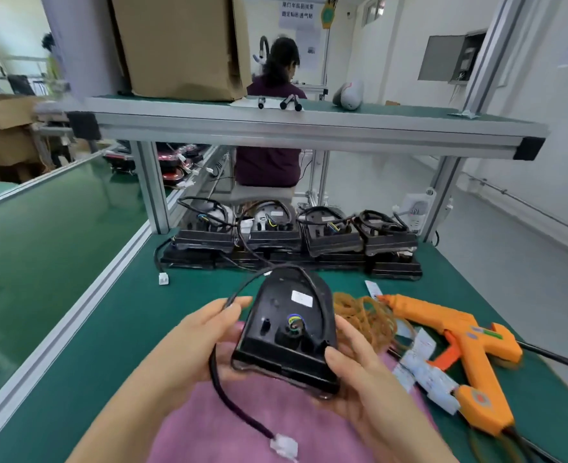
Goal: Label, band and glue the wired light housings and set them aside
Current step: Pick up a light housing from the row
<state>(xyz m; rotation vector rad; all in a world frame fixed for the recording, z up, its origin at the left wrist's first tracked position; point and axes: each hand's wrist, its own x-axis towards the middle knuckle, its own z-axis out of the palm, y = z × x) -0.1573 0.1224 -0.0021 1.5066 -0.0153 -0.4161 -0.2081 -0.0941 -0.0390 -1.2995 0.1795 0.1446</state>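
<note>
A black light housing (286,325) with a white label on its back is held above a pink cloth (275,426). My left hand (205,339) grips its left side and pins the black cable against it. My right hand (356,372) holds its right front corner. The cable (229,399) loops over the housing and hangs down to a white connector (284,446). A pile of tan rubber bands (366,315) lies just right of the housing. An orange glue gun (456,342) lies further right, beside strips of white labels (422,369).
Several wired black housings (292,235) are stacked in a row at the back of the green table (125,329) under an aluminium shelf (309,128). A cardboard box (182,45) stands on the shelf. A green conveyor (42,228) runs at left. A person sits beyond.
</note>
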